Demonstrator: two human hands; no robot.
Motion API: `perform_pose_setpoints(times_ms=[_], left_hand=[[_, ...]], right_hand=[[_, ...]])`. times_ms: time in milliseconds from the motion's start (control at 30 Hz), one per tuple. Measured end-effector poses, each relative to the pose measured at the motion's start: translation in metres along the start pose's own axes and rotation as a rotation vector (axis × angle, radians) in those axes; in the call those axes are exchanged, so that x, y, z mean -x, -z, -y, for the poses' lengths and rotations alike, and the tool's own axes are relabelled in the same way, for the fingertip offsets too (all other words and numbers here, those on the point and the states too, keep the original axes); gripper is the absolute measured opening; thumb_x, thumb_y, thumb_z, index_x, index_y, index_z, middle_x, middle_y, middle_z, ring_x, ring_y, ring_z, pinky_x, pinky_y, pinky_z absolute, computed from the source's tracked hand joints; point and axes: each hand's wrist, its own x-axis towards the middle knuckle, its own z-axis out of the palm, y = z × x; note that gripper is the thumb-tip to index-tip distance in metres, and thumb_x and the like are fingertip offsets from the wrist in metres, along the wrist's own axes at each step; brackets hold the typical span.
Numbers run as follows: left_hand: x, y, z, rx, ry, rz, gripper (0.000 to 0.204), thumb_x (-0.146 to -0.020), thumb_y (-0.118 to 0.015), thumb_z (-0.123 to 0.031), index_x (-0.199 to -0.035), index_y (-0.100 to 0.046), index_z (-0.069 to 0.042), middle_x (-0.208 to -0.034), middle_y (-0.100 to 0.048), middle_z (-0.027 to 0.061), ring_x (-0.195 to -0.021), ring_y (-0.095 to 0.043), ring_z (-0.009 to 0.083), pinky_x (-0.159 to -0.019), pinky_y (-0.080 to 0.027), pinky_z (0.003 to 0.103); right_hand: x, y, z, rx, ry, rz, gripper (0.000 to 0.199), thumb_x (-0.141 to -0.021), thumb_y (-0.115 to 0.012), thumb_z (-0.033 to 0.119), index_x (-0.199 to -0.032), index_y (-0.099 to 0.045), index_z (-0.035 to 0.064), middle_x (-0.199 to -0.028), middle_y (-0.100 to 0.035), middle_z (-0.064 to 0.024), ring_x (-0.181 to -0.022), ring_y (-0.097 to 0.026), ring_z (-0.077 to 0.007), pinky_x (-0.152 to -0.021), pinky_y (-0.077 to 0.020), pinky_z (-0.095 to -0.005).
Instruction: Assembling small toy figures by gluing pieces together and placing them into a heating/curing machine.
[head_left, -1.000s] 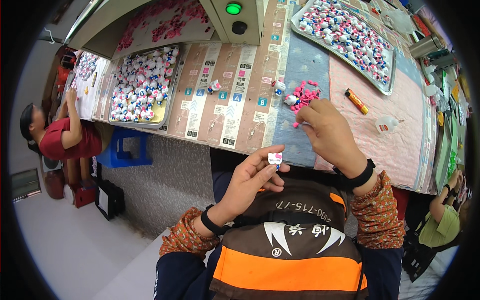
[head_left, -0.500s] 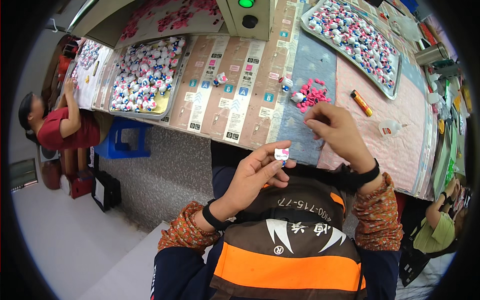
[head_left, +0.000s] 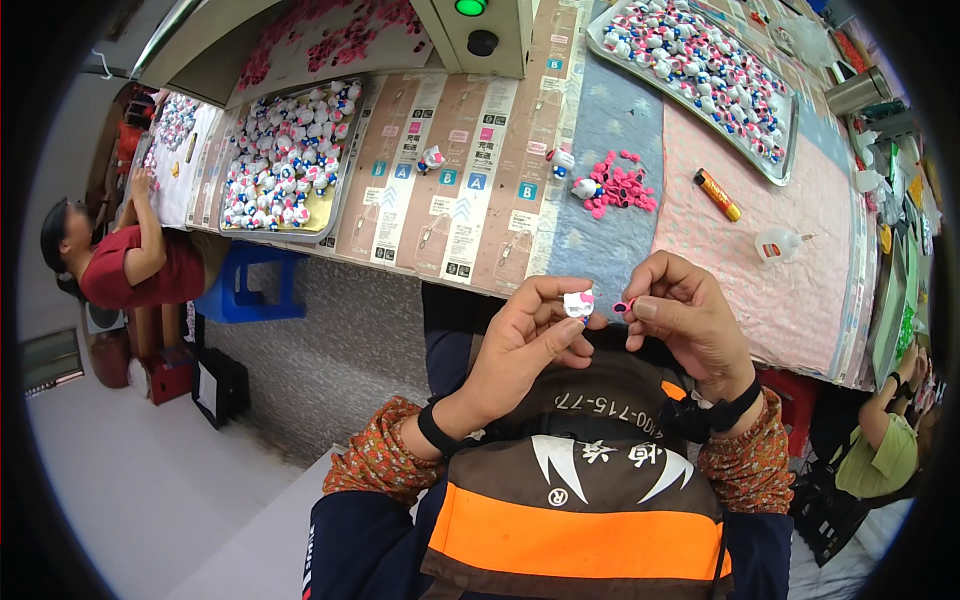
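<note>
Between the fingertips of my left hand (head_left: 531, 345) is a small white cat figurine (head_left: 577, 304) with a pink bow, its blue lower part half hidden by the fingers. My right hand (head_left: 690, 325) pinches a tiny pink part with a dark face, perhaps glasses (head_left: 622, 307), close beside the figurine but apart from it. A heap of such pink parts (head_left: 625, 183) lies on the blue cloth (head_left: 612, 120) beyond my hands. One figurine (head_left: 586, 188) rests against the heap's left side, and two more (head_left: 561, 162) (head_left: 432, 158) stand farther left.
Trays of figurines stand at the back left (head_left: 334, 208) and back right (head_left: 785, 172). On the pink cloth (head_left: 690, 255) lie a yellow-red tube (head_left: 718, 195) and a white squeeze bottle (head_left: 778, 243). A beige machine (head_left: 470, 38) with a green light stands behind. Co-workers sit left and right.
My right hand has come from beside the pink heap down toward my left hand, now showing a pink part in its pinch. My left hand still holds the figurine, slightly farther right.
</note>
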Motion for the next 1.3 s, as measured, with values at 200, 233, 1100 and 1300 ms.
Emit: perform_pose_setpoints(times_ms=[200, 233, 1100, 1300], left_hand=[[0.002, -0.002, 0.002, -0.020, 0.009, -0.007, 0.039, -0.103, -0.054, -0.010, -0.140, -0.044, -0.004, -0.118, -0.064, 0.0151, -0.093, -0.067, 0.0131, -0.082, -0.060, 0.029], [0.002, -0.001, 0.003, -0.015, 0.007, -0.012, 0.038, -0.103, -0.054, -0.009, -0.139, -0.044, -0.003, -0.118, -0.064, 0.0151, -0.093, -0.067, 0.0131, -0.082, -0.061, 0.029], [0.007, -0.004, 0.003, -0.026, 0.020, -0.010, 0.039, -0.101, -0.057, -0.007, -0.138, -0.045, -0.002, -0.118, -0.065, 0.0148, -0.094, -0.067, 0.0133, -0.083, -0.058, 0.028], [0.011, -0.007, 0.007, -0.114, -0.088, 0.008, 0.039, -0.099, -0.060, -0.003, -0.136, -0.048, 0.000, -0.114, -0.064, 0.0108, -0.096, -0.066, 0.0126, -0.084, -0.056, 0.026]], right_hand=[[0.002, 0.011, -0.005, 0.378, 0.140, -0.074, 0.016, -0.089, -0.069, 0.005, -0.101, -0.061, -0.0007, -0.092, -0.062, -0.0066, -0.081, -0.064, -0.0136, -0.066, -0.0534, -0.0305], [0.001, 0.015, -0.004, 0.697, 0.160, -0.131, 0.016, -0.087, -0.067, 0.004, -0.100, -0.060, -0.0006, -0.092, -0.060, -0.0079, -0.083, -0.063, -0.0167, -0.067, -0.0514, -0.0328], [0.022, -0.010, -0.005, 0.946, 0.398, -0.102, 0.012, -0.088, -0.065, 0.001, -0.098, -0.058, 0.0007, -0.092, -0.057, -0.0129, -0.080, -0.059, -0.0273, -0.071, -0.0474, -0.0362], [0.027, -0.029, -0.012, 0.838, 0.528, -0.007, 0.016, -0.085, -0.068, -0.004, -0.099, -0.062, 0.0007, -0.091, -0.060, -0.0111, -0.080, -0.062, -0.0234, -0.069, -0.0490, -0.0315]])
